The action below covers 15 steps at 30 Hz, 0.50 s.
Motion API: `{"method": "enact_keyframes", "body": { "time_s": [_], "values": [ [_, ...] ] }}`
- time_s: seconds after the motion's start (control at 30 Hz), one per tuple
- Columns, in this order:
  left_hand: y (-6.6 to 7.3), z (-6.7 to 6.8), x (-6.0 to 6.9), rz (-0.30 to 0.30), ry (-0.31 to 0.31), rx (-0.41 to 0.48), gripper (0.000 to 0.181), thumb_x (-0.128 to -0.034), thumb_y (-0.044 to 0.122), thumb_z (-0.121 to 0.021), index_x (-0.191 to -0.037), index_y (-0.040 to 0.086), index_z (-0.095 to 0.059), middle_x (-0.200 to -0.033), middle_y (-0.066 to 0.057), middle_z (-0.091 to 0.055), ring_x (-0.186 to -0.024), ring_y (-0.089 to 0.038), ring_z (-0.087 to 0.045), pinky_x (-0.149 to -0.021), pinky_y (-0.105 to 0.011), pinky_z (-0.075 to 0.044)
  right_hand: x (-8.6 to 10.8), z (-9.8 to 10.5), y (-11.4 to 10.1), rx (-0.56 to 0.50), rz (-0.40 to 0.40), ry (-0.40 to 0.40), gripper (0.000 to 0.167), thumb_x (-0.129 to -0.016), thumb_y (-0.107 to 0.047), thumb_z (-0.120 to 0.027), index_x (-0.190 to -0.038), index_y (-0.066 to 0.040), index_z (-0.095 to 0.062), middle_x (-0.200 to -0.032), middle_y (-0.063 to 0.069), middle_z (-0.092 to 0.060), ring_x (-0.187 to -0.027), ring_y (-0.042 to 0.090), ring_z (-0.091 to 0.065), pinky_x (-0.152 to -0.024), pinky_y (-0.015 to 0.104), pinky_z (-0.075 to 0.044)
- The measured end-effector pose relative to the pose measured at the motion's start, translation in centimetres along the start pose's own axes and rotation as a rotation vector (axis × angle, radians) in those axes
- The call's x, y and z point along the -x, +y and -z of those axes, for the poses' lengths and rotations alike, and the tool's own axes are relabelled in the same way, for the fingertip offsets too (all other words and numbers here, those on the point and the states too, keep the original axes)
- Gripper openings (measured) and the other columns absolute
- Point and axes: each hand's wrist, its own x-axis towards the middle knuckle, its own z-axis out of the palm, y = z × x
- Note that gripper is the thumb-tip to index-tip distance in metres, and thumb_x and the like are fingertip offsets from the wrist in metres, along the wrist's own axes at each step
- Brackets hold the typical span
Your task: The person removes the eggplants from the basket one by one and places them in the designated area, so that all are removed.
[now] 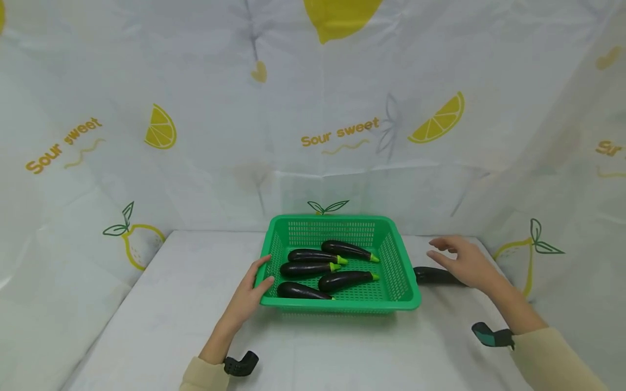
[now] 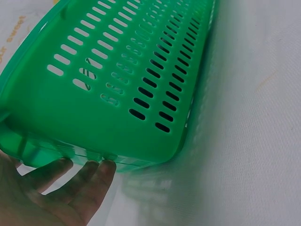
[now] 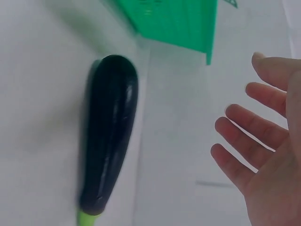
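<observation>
A green slotted basket (image 1: 342, 305) holds several dark eggplants (image 1: 344, 280) with green stems. My left hand (image 1: 246, 293) grips the basket's left rim in the head view; in the left wrist view the fingertips of that hand (image 2: 61, 197) touch the basket's end wall (image 2: 84, 122). Another eggplant (image 1: 432, 276) lies on the table to the right of the basket, seen whole but for its stem end in the right wrist view (image 3: 109, 132). Above that eggplant my right hand (image 1: 464, 263) hovers, fingers loosely bent and apart, holding nothing (image 3: 273, 141).
White cloth covers the table (image 1: 171, 315). Behind it rises a white curtain (image 1: 220, 136) printed with lemons and lettering. A black device is strapped at each wrist, the left one (image 1: 241, 364) and the right one (image 1: 491, 335).
</observation>
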Motion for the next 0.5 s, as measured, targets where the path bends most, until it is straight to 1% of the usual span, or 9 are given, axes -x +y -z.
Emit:
{"method": "enact_keyframes", "body": {
  "time_s": [0.2, 0.43, 0.5],
  "values": [
    [-0.1, 0.0, 0.1, -0.005, -0.003, 0.015, 0.055, -0.1059, 0.025, -0.056, -0.157, 0.019, -0.036, -0.164, -0.019, -0.027, -0.151, -0.041, -0.023, -0.115, -0.068, -0.021, -0.4, 0.8, -2.3, 0.009, 0.043, 0.026, 0.039, -0.100, -0.027, -0.067, -0.125, 0.003, -0.063, -0.117, 0.024, -0.066, -0.109, 0.042, -0.061, -0.090, 0.063, -0.050],
    [-0.1, 0.0, 0.1, -0.008, 0.000, 0.007, 0.055, -0.1064, 0.024, -0.055, -0.157, 0.019, -0.036, -0.164, -0.020, -0.027, -0.151, -0.042, -0.022, -0.114, -0.069, -0.021, -0.8, 1.3, -5.3, -0.058, 0.055, 0.036, 0.036, -0.100, -0.024, -0.068, -0.126, 0.001, -0.063, -0.120, 0.020, -0.066, -0.110, 0.038, -0.061, -0.091, 0.060, -0.050],
    [-0.1, 0.0, 0.1, -0.001, 0.002, 0.006, 0.054, -0.1064, 0.024, -0.055, -0.157, 0.020, -0.036, -0.164, -0.019, -0.027, -0.151, -0.041, -0.023, -0.115, -0.069, -0.021, -0.9, 1.4, -6.2, -0.070, 0.054, 0.035, 0.038, -0.100, -0.025, -0.067, -0.127, 0.001, -0.063, -0.121, 0.019, -0.066, -0.111, 0.038, -0.060, -0.092, 0.059, -0.050]
  ]
}}
